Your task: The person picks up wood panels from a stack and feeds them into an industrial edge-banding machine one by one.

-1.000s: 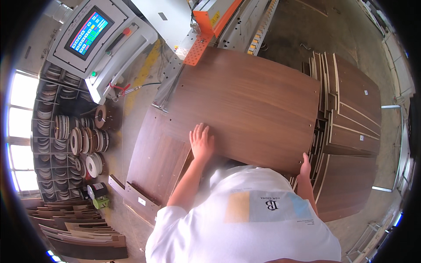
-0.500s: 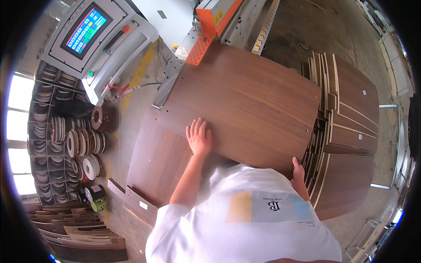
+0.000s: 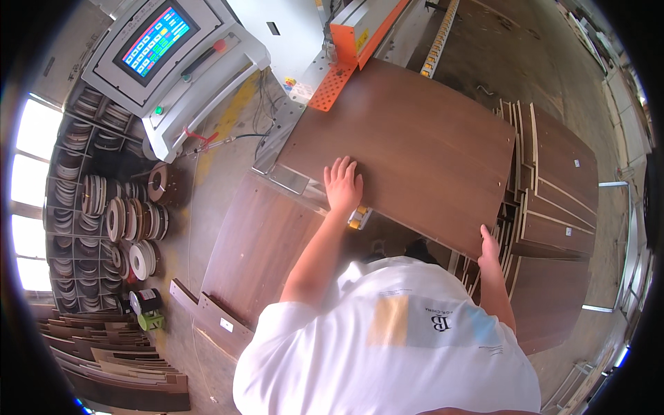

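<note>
A large brown wood-grain panel lies flat, its far left part beside the orange perforated guard of a machine. My left hand rests palm down on the panel's near edge toward the left, fingers stretched out. At the near right corner, my right hand grips the edge with the thumb up; its other fingers are hidden. A metal machine bed and a yellow roller show beside the panel's near edge. Another brown panel lies lower, to the left of my left forearm.
A control console with a lit screen stands at the far left. Stacked brown boards are close on the right. Rolls of edge banding fill a rack on the left. A roller rail runs away at the back.
The panel and both hands have moved forward, away from my body. A strip of the machine bed and the yellow roller have come into sight at its near edge. The view has shifted slightly.
</note>
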